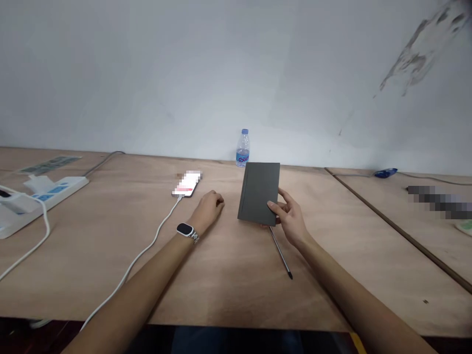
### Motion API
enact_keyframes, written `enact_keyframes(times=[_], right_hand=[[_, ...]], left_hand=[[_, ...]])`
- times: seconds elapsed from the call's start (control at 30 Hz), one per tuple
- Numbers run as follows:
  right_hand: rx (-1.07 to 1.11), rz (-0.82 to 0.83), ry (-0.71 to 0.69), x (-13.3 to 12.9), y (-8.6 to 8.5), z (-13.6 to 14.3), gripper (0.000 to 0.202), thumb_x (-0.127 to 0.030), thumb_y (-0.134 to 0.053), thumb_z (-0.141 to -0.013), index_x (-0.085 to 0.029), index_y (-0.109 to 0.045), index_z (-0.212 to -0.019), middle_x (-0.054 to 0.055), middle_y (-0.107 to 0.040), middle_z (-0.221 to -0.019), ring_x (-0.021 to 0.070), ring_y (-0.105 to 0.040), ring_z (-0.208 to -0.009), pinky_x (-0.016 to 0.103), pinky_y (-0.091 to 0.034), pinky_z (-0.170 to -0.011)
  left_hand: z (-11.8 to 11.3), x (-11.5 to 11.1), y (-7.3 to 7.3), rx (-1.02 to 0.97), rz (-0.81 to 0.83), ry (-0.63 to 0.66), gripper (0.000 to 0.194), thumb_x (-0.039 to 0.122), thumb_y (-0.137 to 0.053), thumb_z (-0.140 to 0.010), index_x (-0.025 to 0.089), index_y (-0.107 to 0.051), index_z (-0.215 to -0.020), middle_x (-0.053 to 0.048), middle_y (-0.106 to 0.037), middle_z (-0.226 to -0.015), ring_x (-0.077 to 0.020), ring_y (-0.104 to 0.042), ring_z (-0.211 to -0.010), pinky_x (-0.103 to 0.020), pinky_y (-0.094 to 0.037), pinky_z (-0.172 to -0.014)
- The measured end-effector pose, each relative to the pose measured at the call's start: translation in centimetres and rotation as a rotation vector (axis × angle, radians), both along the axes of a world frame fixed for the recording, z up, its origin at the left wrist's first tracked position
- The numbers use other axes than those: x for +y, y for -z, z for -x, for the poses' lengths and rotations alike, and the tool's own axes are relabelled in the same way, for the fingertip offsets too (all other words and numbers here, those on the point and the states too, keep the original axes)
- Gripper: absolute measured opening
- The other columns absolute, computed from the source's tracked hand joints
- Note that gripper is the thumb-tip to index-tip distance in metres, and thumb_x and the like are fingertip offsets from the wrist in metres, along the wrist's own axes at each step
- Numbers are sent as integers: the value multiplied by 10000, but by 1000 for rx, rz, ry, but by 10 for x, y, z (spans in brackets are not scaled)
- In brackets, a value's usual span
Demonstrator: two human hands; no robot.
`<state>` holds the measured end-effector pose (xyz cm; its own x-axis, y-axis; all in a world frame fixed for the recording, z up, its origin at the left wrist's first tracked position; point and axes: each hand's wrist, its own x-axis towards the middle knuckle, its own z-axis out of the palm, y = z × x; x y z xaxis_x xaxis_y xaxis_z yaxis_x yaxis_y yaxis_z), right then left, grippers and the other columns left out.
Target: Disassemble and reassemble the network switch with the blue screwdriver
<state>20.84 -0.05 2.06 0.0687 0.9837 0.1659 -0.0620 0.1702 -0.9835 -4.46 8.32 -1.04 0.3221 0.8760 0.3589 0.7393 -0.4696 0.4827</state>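
Note:
My right hand (293, 219) grips a dark grey notebook (260, 194) at its lower right edge, thumb on the cover and fingers behind. The notebook is closed and tilted up off the table. Below it lies a slim pen (280, 253), silver with a dark tip; its far end is hidden by the notebook. To the left, my left hand (208, 209) rests on the table with curled fingers and nothing visible in them. A watch with a dark screen (185, 229) is on that wrist. Just beyond the left hand lies a phone (188, 184) with a lit, blurred screen.
A water bottle (243, 150) stands by the wall behind the notebook. The phone's white cable (147, 247) runs to the front edge. At left is a white power strip (70, 184) with plugs. A seam (387, 221) crosses the wooden table (228, 280) at right, with a blue object (385, 173) beyond.

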Motion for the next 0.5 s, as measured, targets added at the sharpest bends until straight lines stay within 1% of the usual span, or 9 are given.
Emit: enact_keyframes(times=[0.07, 0.13, 0.2, 0.27, 0.33, 0.4, 0.5], right_hand=[[-75, -73, 31, 2, 1, 1, 817, -501, -722, -826, -172, -388, -1495, 105, -771, -952, 235, -724, -704, 392, -624, -648], [-235, -177, 83, 4, 0, 1, 764, -474, -669, -873, -175, -377, -1513, 98, -770, -956, 238, -729, -763, 388, -616, -719], [-497, -288, 158, 8, -2, -1, 677, -425, -620, -907, -205, -403, -1509, 87, -769, -963, 244, -726, -786, 379, -602, -737], [-784, -381, 216, 13, -5, -1, 611, -372, -588, -917, -226, -439, -1491, 93, -766, -1035, 267, -725, -833, 390, -586, -766], [-1006, -436, 210, 18, -9, 2, 573, -329, -555, -928, -231, -455, -1484, 107, -729, -1210, 297, -719, -954, 408, -566, -843], [-1147, -453, 158, 24, -11, 6, 542, -291, -521, -943, -229, -462, -1478, 102, -666, -1347, 304, -695, -1060, 402, -543, -904], [-1281, -455, 82, 34, -9, 15, 507, -247, -494, -955, -228, -486, -1461, 86, -653, -1372, 283, -674, -1117, 370, -532, -909]], left_hand=[[-1, -3, -4, 16, -29, 18, 184, 156, -524, -897, 151, -697, -832, -118, -665, -932, -244, -634, -868, -374, -499, -836], [-3, -7, -8, 3, -39, 58, 189, 168, -511, -912, 154, -685, -840, -117, -665, -945, -240, -633, -863, -366, -497, -821], [-6, -13, -11, -31, -39, 127, 184, 200, -498, -938, 165, -672, -888, -108, -676, -978, -232, -638, -872, -350, -496, -806], [-10, -21, -13, -84, -27, 211, 184, 230, -472, -969, 185, -649, -948, -85, -695, -987, -223, -646, -884, -333, -493, -794], [-15, -29, -15, -148, -1, 290, 192, 258, -442, -998, 203, -625, -999, -63, -713, -986, -213, -654, -896, -323, -490, -795], [-20, -36, -17, -193, 2, 348, 190, 283, -442, -1009, 211, -618, -1002, -50, -718, -976, -204, -657, -888, -323, -488, -811], [-25, -41, -18, -226, -44, 390, 167, 283, -483, -999, 208, -632, -988, -46, -714, -964, -196, -656, -872, -324, -493, -824]])
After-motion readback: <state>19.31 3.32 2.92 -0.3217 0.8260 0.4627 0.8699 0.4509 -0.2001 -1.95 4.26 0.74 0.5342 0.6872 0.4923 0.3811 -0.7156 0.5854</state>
